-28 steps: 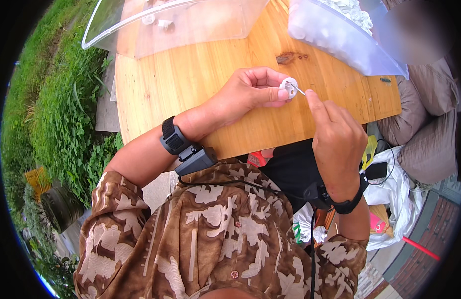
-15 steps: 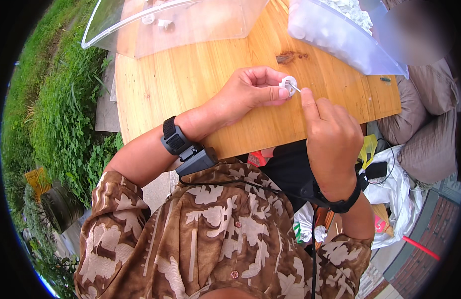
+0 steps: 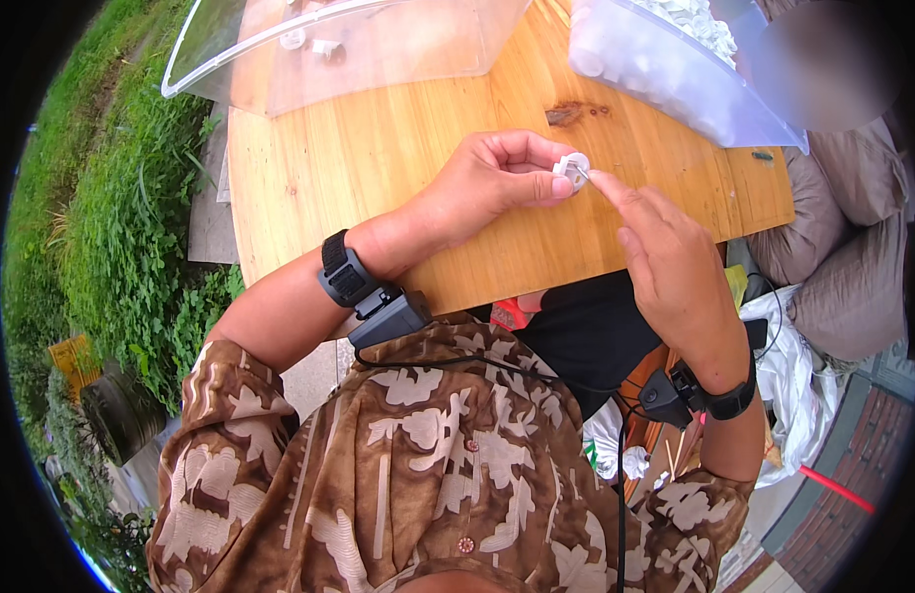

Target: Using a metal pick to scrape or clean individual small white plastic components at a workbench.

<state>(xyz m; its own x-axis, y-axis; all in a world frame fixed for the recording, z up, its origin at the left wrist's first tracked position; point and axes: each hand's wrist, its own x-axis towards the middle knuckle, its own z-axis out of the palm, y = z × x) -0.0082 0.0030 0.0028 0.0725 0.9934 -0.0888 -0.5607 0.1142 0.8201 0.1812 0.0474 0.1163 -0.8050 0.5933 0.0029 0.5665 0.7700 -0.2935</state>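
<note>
Over the table, my left hand [image 3: 497, 178] pinches a small round white plastic part [image 3: 574, 170] between thumb and fingers. The part has an opening facing right. A thin metal rod [image 3: 583, 174] reaches into this opening, and my right hand [image 3: 670, 252] holds its other end. My right index finger lies stretched along the rod, with its tip close to the white part. The rest of the rod is hidden by the hand. Both wrists carry dark straps with small devices.
A clear plastic bin [image 3: 378, 79] with a few white parts stands at the far left of the wooden table [image 3: 378, 158]. Another translucent bin [image 3: 665, 79], full of white pieces, is at the far right. Brown sacks [image 3: 853, 247] lie beyond the right edge. A black cable [image 3: 623, 494] hangs before me.
My right hand has turned about the rod, with its wrist swung to the right and the fingers straighter. The left hand and the white part have barely moved.
</note>
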